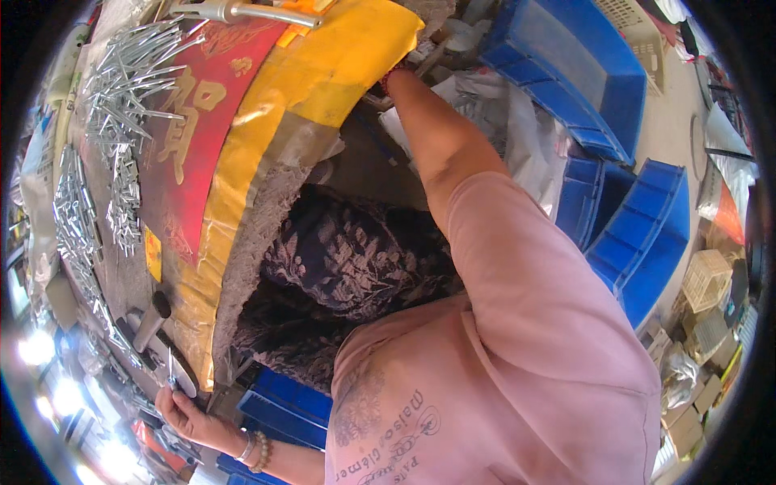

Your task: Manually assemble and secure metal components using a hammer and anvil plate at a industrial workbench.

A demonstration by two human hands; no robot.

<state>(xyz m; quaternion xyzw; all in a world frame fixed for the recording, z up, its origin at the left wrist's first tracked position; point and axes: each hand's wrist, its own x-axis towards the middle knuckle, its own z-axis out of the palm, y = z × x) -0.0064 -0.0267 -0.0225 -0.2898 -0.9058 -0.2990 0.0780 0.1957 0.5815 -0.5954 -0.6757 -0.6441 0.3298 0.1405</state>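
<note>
Left hand: at the lower left edge of the bench, palm up, fingers pinched on a thin metal pin that stands up from the fingertips; beaded bracelets ring the wrist.
Pin in hand: upright, just beside a dark cylindrical fixture on the bench edge, not yet set into anything that I can see.
Loose pins, far left: a long scatter of bright metal pins running down the bench's left side.
Pin heap, upper left: a denser pile of the same pins, lying partly on a red sheet with gold figures.
Bench: its curved edge is wrapped in yellow sheeting and tape, fuzzy padding showing below.
Lever: a metal handle across the top of the bench, untouched.
Right hand: it reaches up and away behind the yellow corner; only the wrist and its red band show, so I cannot tell whether it is closed on anything.
Blue bins: stacked plastic crates to the right, well apart from both hands; more sit under the bench.
Step in hand, as I judge it: one pin is picked and presented at the fixture while the other arm reaches behind the bench.
Next move calls for: keeping the pin straight in the pinch and lining its tip with the fixture.
</note>
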